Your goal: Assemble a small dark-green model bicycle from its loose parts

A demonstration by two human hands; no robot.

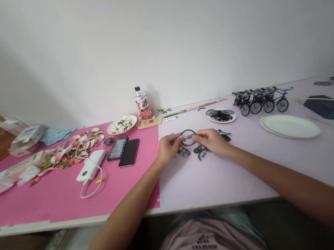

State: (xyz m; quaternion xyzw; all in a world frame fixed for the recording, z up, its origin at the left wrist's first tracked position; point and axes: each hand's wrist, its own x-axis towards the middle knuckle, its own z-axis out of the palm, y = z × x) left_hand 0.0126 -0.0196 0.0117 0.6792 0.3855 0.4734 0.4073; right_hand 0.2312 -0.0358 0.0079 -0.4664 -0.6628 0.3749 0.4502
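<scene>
- The left hand (169,148) and right hand (213,140) pinch a small spoked wheel (189,137) between them, upright above the near half of the surface.
- That wheel is apart from any frame, and loose dark parts (184,152) lie just below the fingers (too small to sort out).
- At the far right, a row of model bicycles (245,98) stands on its wheels, seemingly whole; by that measure, the piece in hand looks early in its making.
- More dark pieces (221,115) wait unused on a small white plate (230,120), left of the row.
- The person works over a pale covering (208,185); a pink sheet (126,191) spreads to the left, bearing a white power bank (90,165) and a dark phone (129,152).
- A bottle (144,106) stands at the far edge, near a plain wall (174,38) (rather bare, that wall).
</scene>
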